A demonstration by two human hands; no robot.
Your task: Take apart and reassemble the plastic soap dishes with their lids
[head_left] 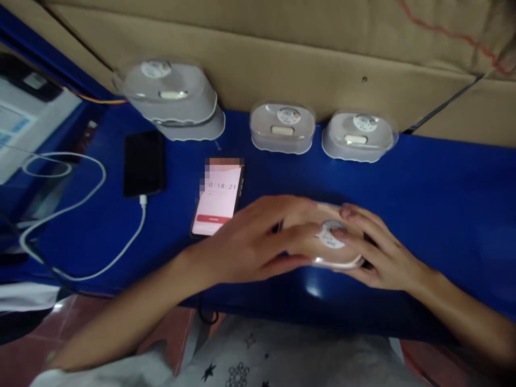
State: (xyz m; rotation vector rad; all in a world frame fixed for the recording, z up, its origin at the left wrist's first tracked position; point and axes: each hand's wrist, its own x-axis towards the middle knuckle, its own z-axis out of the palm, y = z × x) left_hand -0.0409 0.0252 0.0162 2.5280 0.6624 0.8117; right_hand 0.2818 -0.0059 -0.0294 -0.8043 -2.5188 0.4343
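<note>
Low over the blue tabletop, both hands are wrapped around an oval plastic box (pixel 305 217) with a clear cover and a round white sticker (pixel 329 240). My left hand (pixel 253 236) grips its left end, fingers reaching across the top. At the opposite end, my right hand (pixel 382 252) closes around the side, with fingertips on the cover near the sticker. The box's underside and parts of its ends are hidden by the hands. Just left of my left hand lies a phone (pixel 215 199) with a lit timer screen.
Similar boxes stand along the back: a stack of two (pixel 173 102), a middle one (pixel 282 129) and a right one (pixel 357 137). Cardboard (pixel 282 54) rises behind them. On the left are a dark device (pixel 144 164) and its white cable (pixel 137 242).
</note>
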